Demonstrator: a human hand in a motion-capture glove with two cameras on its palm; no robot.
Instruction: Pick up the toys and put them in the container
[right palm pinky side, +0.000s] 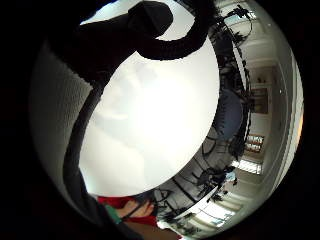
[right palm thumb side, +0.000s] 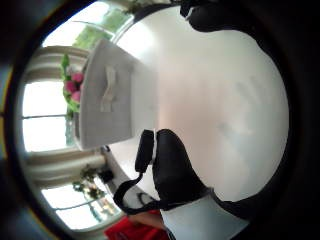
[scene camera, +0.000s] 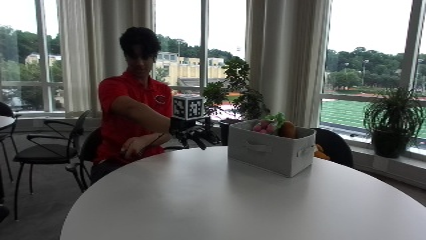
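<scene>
Outside view: camera across desk, facing seated person and windows, mid-range. Both palm views: from right hand held above desk, looking down at white top. Thumb-side view shares bin with outside view; little-finger view shares desk, chairs beyond.

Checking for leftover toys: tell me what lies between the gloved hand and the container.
Only bare table shows between the gloved right hand and the container in the outside view.
</scene>
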